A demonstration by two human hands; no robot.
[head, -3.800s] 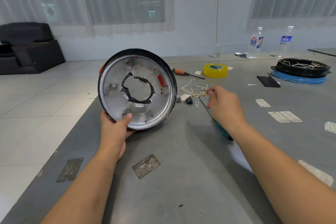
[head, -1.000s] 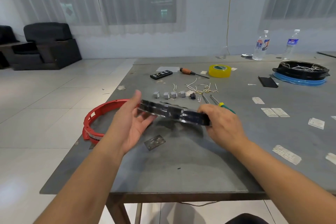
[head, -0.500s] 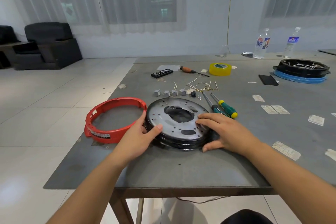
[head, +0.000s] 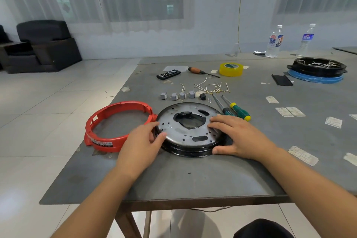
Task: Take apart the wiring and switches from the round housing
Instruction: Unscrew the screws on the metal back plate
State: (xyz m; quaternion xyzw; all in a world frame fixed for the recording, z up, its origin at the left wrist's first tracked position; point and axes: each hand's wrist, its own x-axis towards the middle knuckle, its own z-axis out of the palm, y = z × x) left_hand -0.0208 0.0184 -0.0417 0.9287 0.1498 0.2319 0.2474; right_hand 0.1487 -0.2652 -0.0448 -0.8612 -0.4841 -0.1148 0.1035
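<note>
Both hands (head: 193,137), fingers straight, rest on the round housing (head: 188,131) (perforated metal, glossy black rim).

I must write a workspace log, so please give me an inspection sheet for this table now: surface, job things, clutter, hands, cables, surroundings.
Surface: grey table, marked with paper labels and tape scraps.
Job's things: round housing lies flat, metal plate up; grey switches in a row and loose wires lie behind it; red ring sits at its left.
Clutter: two green-handled screwdrivers, orange-handled screwdriver, yellow tape roll, black remote-like part, two water bottles, second black housing on a blue ring.
Hands: left hand and right hand rest on the housing's sides, fingers fairly straight.
Cables: yellow cord hangs from a wall socket.
Surroundings: tiled floor, curtained windows, dark armchair.
</note>
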